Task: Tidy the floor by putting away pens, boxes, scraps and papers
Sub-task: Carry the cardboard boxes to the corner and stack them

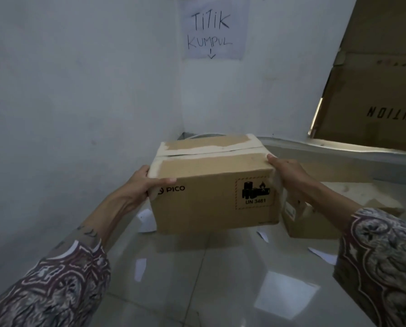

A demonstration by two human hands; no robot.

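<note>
Item: box [215, 185], brown cardboard, closed, top seam taped, "PICO" and a battery mark "UN 3481" printed on the near face. Location: carried clear of the floor [197, 279] at frame centre, in front of a wall corner; the floor tiles are seen below its underside. Long axis: laid from 9 to 3 o'clock, across the body, with one short end given to each hand. Grip: the box is clamped between the two hands, neither nearer than the other as far as can be judged. The left hand [147, 182] is set on the 9 o'clock end, thumb hooked over the near top edge, fingers curled round behind. The right hand [289, 173] is set on the 3 o'clock end, thumb on the top corner, the fingers hidden behind the box. Both forearms are held out and converge towards 12 o'clock. Governing relation: a paper sign [211, 29] reading "TITIK KUMPUL" with a downward arrow is fixed on the wall at 12 o'clock, so the corner floor below it is judged to be the drop point, straight ahead and lower. A second box [315, 218] is lying at 3 o'clock, just beside. Scraps [146, 220] are scattered on the floor beneath. A large carton [374, 95] is leaned at 2 o'clock.
</note>
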